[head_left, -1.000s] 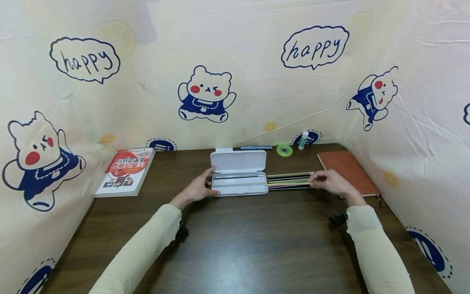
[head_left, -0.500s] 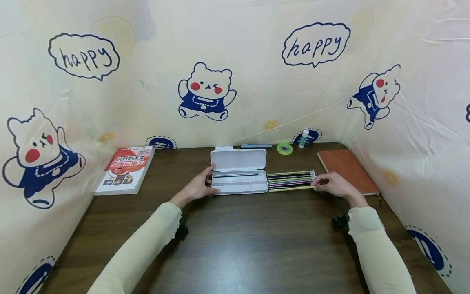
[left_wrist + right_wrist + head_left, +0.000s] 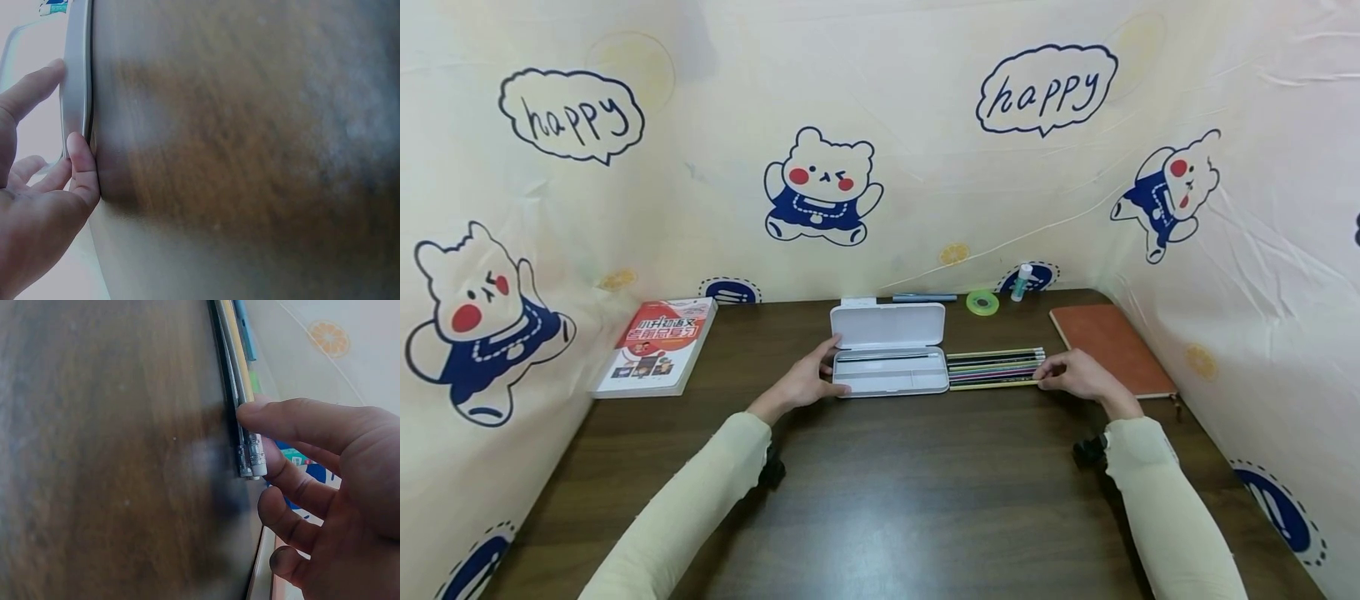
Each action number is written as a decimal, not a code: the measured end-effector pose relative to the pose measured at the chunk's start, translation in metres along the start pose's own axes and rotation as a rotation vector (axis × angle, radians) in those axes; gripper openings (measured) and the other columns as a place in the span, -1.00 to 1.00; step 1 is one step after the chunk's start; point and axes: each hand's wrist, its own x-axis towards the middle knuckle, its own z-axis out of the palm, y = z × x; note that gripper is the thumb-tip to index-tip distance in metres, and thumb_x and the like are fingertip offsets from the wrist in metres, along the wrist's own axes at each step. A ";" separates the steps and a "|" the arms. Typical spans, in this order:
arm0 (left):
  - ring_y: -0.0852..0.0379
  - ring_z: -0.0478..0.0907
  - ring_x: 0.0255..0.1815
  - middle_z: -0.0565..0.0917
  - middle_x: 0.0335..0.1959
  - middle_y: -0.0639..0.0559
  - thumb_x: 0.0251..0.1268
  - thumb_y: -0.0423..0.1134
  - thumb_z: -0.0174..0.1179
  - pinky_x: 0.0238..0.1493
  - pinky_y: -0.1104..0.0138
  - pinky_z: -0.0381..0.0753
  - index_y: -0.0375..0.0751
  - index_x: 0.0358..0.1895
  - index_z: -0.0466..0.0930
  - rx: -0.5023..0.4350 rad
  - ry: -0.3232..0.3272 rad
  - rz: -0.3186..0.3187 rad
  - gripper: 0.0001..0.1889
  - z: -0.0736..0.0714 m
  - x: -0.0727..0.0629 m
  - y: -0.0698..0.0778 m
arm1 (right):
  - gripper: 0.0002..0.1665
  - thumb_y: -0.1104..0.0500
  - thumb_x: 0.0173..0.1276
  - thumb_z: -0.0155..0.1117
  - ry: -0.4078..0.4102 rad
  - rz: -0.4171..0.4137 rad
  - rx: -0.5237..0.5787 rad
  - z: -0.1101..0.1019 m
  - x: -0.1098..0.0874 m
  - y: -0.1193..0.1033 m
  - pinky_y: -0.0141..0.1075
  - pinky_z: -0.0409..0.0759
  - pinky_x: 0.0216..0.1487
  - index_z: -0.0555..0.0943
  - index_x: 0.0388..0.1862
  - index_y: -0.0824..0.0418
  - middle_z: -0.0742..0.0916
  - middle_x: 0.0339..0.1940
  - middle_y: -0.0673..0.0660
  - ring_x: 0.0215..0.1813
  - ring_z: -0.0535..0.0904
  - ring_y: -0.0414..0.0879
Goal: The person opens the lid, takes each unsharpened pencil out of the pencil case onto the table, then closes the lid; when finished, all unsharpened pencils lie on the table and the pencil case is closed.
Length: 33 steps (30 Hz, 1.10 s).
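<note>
A white pencil case (image 3: 891,383) lies with its lid (image 3: 887,325) raised back; a thin dark pencil (image 3: 880,358) is inside along its rear side. My left hand (image 3: 801,379) holds the case's left end, thumb at the front, fingers towards the hinge. Several pencils (image 3: 992,369) in mixed colours lie side by side against the case's right end. At their eraser ends, my right hand (image 3: 1078,377) pinches a yellow pencil (image 3: 232,337) between thumb and index finger, the other fingers loosely bent.
A brown notebook (image 3: 1112,346) lies beyond the right hand. Along the back edge are a blue pen (image 3: 925,297), a green tape roll (image 3: 982,303) and a glue stick (image 3: 1021,283). A thick book (image 3: 655,348) lies at the back left of the dark wooden table (image 3: 880,500).
The pencils have spread into a flatter row, and the yellow one has come to the front edge. My right hand shifted slightly towards me. The left hand has stayed on the case.
</note>
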 end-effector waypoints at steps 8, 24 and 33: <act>-0.09 0.44 0.28 0.28 0.53 -0.15 0.19 -0.10 0.44 0.32 0.02 0.42 0.06 0.64 -0.15 -0.005 -0.003 -0.005 0.08 0.001 0.000 0.000 | -0.94 0.20 0.27 0.43 -0.007 0.015 0.020 0.003 0.001 -0.002 -0.25 0.51 -0.15 0.79 -0.29 0.09 0.81 -0.22 0.09 -0.24 0.58 -0.13; -0.09 0.44 0.27 0.28 0.53 -0.15 0.18 -0.09 0.45 0.31 0.01 0.42 0.06 0.64 -0.16 -0.003 -0.006 -0.001 0.09 0.000 -0.001 -0.003 | -0.76 0.09 0.43 0.29 0.008 0.010 0.091 0.001 0.017 -0.031 -0.20 0.53 -0.02 0.73 0.00 0.11 0.78 -0.07 0.11 -0.08 0.55 -0.01; -0.09 0.45 0.26 0.29 0.53 -0.14 0.18 -0.08 0.45 0.30 0.02 0.42 0.07 0.64 -0.14 0.002 0.001 0.002 0.08 0.000 0.001 -0.003 | -0.68 0.10 0.44 0.27 0.039 -0.052 0.131 0.010 0.036 -0.068 -0.19 0.53 -0.03 0.69 0.08 0.21 0.76 -0.11 0.11 -0.09 0.55 -0.01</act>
